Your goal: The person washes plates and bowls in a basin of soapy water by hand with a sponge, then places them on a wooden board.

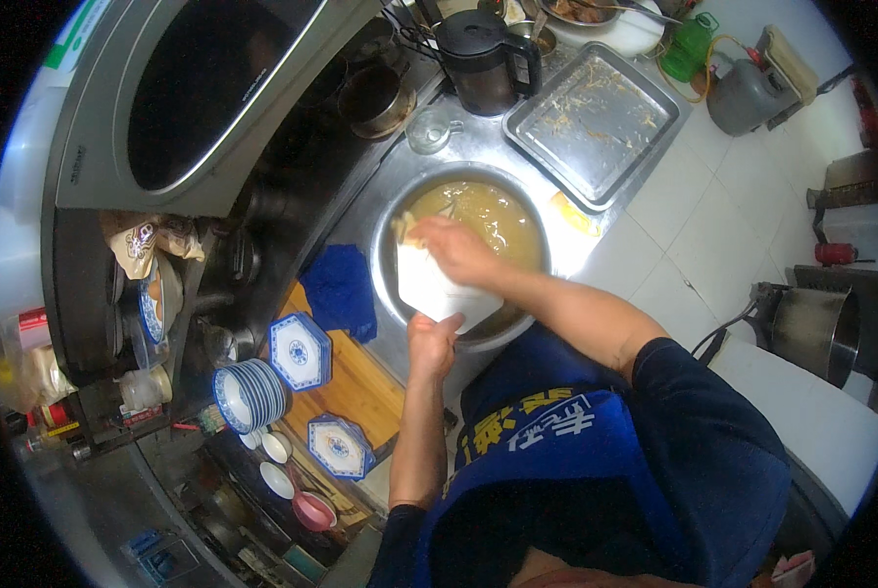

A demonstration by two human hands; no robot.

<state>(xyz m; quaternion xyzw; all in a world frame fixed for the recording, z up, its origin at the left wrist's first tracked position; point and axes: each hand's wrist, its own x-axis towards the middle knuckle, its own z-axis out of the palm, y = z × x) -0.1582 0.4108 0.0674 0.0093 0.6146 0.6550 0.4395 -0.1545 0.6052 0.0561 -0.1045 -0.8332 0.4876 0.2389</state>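
My left hand (433, 345) grips the lower edge of a white hexagonal plate (439, 290), thumb on top. The plate is tilted over a large round metal basin (381, 290) of cloudy, yellowish water (497, 220). Above the plate's far part, my right hand (457, 250) holds a pale yellowish cloth or sponge (407, 226), blurred and partly covered by the fingers. Part of the plate's face is hidden under that hand.
A blue cloth (339, 292) lies left of the basin. Stacked hexagonal plates (300, 353), more plates (339, 446) and striped bowls (250, 397) stand near a wooden board (350, 375). Beyond are a glass mug (431, 132), a dark pitcher (479, 62) and a metal tray (593, 125) with food scraps.
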